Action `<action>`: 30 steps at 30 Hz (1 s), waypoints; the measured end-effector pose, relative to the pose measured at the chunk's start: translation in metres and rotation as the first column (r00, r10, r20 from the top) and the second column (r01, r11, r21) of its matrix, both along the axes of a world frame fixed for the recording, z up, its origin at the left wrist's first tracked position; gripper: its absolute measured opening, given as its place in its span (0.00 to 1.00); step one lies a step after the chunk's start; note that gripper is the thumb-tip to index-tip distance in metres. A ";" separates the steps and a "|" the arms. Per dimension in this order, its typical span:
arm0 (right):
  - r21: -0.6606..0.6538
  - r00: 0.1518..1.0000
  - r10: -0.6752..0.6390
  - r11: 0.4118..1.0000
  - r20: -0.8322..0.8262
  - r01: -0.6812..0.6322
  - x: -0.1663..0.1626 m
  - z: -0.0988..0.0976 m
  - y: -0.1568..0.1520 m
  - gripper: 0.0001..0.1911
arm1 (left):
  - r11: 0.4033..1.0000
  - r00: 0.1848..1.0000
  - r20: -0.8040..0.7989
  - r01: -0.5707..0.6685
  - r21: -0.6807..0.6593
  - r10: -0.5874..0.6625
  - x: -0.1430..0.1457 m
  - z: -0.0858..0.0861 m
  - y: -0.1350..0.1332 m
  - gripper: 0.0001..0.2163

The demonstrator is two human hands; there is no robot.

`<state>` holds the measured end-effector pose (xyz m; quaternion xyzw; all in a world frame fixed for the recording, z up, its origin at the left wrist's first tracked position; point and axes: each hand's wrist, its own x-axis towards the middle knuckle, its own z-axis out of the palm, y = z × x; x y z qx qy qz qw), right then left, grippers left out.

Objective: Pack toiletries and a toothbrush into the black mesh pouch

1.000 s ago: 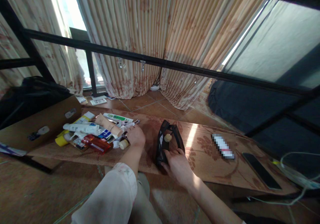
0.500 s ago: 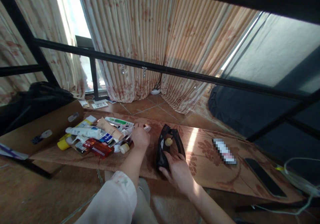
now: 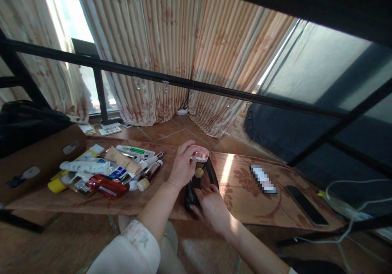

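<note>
My left hand (image 3: 183, 163) grips a small, round pink case (image 3: 200, 153), like a cosmetic compact, just above the mouth of a black mesh bag (image 3: 190, 194). My right hand (image 3: 211, 206) is closed on the near side of that bag and keeps it upright on the cloth-covered table. A round beige cap (image 3: 199, 172) shows inside the bag opening; what it belongs to is hidden. Left of my hands lies a pile of toiletries: a white tube (image 3: 85, 167), a beige tube (image 3: 122, 161), a clear red bottle (image 3: 107, 186) and a green-and-white toothpaste tube (image 3: 134, 150).
A brown cardboard box (image 3: 45, 155) stands at the table's left end with a black plastic bag (image 3: 30, 119) behind it. Toward the right lie a blurred-out object (image 3: 262, 179) and a dark phone (image 3: 306, 204), near a white cable (image 3: 346, 233). A black metal rail (image 3: 214, 89) crosses beyond the table.
My left hand has moved right from the edge of the toiletries pile to above the bag, carrying the pink case. My right hand stays on the bag. The view has shifted slightly.
</note>
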<state>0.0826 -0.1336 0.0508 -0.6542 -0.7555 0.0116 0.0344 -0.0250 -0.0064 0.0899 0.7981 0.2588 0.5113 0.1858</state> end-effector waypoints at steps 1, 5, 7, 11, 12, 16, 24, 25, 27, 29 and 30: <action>0.002 1.000 0.003 1.000 0.007 -0.003 0.001 0.001 0.000 0.16 | 0.999 0.999 -0.024 0.038 -0.005 -0.038 0.002 -0.002 -0.001 0.15; 0.029 1.000 0.001 1.000 0.015 -0.002 0.004 0.002 -0.002 0.15 | 0.986 0.979 -0.113 0.167 -0.008 -0.167 0.006 -0.006 -0.003 0.18; 0.045 1.000 0.010 0.999 -0.005 -0.010 0.005 0.003 -0.004 0.16 | 0.977 0.966 -0.154 0.212 0.003 -0.209 0.007 -0.007 -0.004 0.19; 0.132 0.996 0.033 0.991 -0.088 -0.021 0.008 0.006 -0.007 0.16 | 0.971 0.948 -0.229 0.235 0.036 -0.221 0.008 -0.008 -0.006 0.18; 0.169 0.992 0.039 0.985 -0.121 -0.018 0.009 0.007 -0.008 0.15 | 0.972 0.945 -0.249 0.231 0.043 -0.213 0.008 -0.009 -0.006 0.17; 0.354 0.958 0.077 0.935 -0.276 0.027 0.016 0.010 -0.012 0.13 | 0.975 0.917 -0.352 0.217 0.043 -0.189 0.007 -0.010 -0.005 0.17; 0.504 0.745 0.004 0.739 -0.667 0.447 0.029 -0.012 -0.026 0.10 | 0.989 0.810 -0.574 0.149 0.002 -0.121 0.006 -0.006 -0.006 0.08; 0.479 0.718 -0.013 0.737 -0.696 0.478 0.031 -0.018 -0.028 0.10 | 0.990 0.806 -0.583 0.139 0.008 -0.108 0.007 -0.006 -0.006 0.07; 0.417 0.661 -0.050 0.740 -0.748 0.528 0.036 -0.031 -0.034 0.11 | 0.993 0.794 -0.602 0.118 0.021 -0.082 0.008 -0.007 -0.007 0.07; 0.296 0.551 -0.097 0.760 -0.829 0.578 0.039 -0.042 -0.038 0.13 | 0.994 0.776 -0.627 0.105 0.024 -0.067 0.009 -0.007 -0.007 0.06; 0.207 0.467 -0.128 0.773 -0.875 0.599 0.040 -0.047 -0.038 0.15 | 0.994 0.769 -0.637 0.104 0.027 -0.064 0.010 -0.007 -0.007 0.06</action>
